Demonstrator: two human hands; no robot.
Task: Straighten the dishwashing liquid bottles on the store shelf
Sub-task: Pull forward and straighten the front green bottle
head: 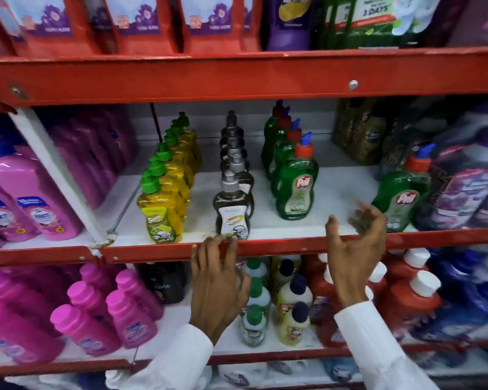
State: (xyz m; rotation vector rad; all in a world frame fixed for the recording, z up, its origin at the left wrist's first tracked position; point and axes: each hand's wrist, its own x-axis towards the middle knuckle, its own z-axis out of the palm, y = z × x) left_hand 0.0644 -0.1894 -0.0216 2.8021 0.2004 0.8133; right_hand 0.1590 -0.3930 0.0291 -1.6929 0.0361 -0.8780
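On the white middle shelf with its red front lip (152,253), a file of yellow dishwashing liquid bottles with green caps (164,204) runs near to far at the left. Right of it stands a row of dark bottles with grey caps (233,204). The left hand (219,280) rests spread on the lip, gripping nothing. Further right, a row of green bottles with red caps (295,184). The right hand (355,249) hovers unclenched, empty, beside a lone green bottle (403,198).

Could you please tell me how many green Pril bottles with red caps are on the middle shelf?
5 visible: four in a file, front, second, third, rearmost; one green Pril bottle alone at right, tilted. More may be hidden behind.
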